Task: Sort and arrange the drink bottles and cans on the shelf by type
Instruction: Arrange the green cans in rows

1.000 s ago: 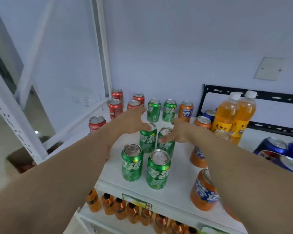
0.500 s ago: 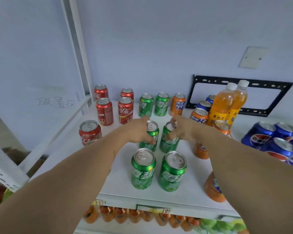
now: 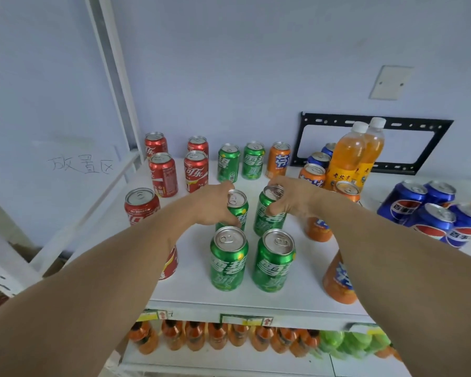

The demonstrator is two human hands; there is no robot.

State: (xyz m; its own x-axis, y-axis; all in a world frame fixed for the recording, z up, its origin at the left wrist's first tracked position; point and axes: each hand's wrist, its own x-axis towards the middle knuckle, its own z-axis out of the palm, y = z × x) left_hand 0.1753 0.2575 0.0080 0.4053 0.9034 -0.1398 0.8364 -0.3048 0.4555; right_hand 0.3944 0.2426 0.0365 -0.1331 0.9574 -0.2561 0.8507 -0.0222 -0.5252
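left hand (image 3: 214, 204): frame centre, fingers curled round the left green aluminium can (image 3: 235, 208) from its left side, gripping it.
right hand (image 3: 290, 198): frame centre, just right of the other, fingers curled round the right green aluminium can (image 3: 268, 210), thumb low on the label, fingertips over the rim.
held cans: both upright on the white shelf top (image 3: 305, 257), side by side, small gap between them.
front green pair: two more green cans (image 3: 229, 258) and (image 3: 273, 261) stand just below the held ones, nearer the shelf edge, untouched.
back green pair: two green cans (image 3: 228, 162) and (image 3: 253, 160) by the wall, upper centre.
red cans: four red cola cans (image 3: 163, 174) grouped upper left of the hands; one more red can (image 3: 141, 204) at left, another (image 3: 169, 263) partly hidden under the left forearm.
orange cans: one orange can (image 3: 279, 159) beside the back green pair; others (image 3: 312, 175) right of the right hand; one (image 3: 337, 281) lower right, half hidden by the right forearm.
orange bottles: two clear plastic bottles of orange drink (image 3: 347, 159) with white caps, right of centre, by the wall.
blue cans: cluster of blue cola cans (image 3: 430, 213) at the right edge, some lying tilted.
wall: black metal bracket (image 3: 310, 137) behind the bottles; pale switch plate (image 3: 390, 83) upper right.
lower shelf: row of orange bottles (image 3: 218, 338) and green ones (image 3: 343, 341) along the frame bottom.
left panel: white board with handwritten characters (image 3: 79, 164).
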